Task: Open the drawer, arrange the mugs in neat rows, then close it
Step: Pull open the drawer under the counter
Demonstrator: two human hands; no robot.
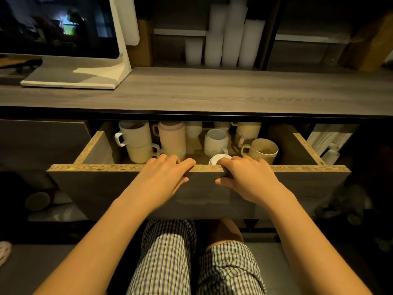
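The drawer (pixel 95 184) stands partly pulled out under the grey wooden counter, its chipboard top edge showing. My left hand (pixel 163 177) and my right hand (pixel 246 177) both grip the middle of the front panel, fingers hooked over the top edge, thumbs on the face. Inside are several mugs: a stacked white and cream pair (pixel 136 141) at the left, a tall ribbed pink stack (pixel 172 137), a white mug (pixel 215 141), a ribbed beige mug lying tilted (pixel 262 150), and a ribbed one behind it (pixel 247 130). A small white mug (pixel 215 159) sits half hidden behind my right fingers.
A white monitor stand (pixel 74 77) rests on the counter (pixel 212 90) at the left. Stacks of white cups (pixel 225 41) stand on the shelf behind. More white cups (pixel 327 141) lie right of the drawer. My knees in checked shorts (pixel 170 258) are below the drawer front.
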